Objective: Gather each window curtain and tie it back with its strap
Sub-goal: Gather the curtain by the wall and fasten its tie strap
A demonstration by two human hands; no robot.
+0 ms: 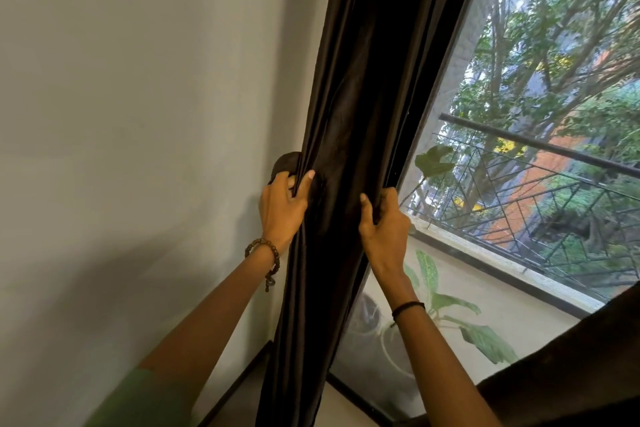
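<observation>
A dark brown curtain hangs bunched in folds along the left side of the window. My left hand grips its left edge, together with a dark loop of strap that sticks out toward the wall. My right hand grips the curtain's right edge beside the glass. Both hands are at the same height and squeeze the folds between them. A second dark curtain fills the lower right corner.
A pale wall lies to the left. The window shows trees, a metal railing and potted plants on the ledge outside. A dark skirting runs along the floor.
</observation>
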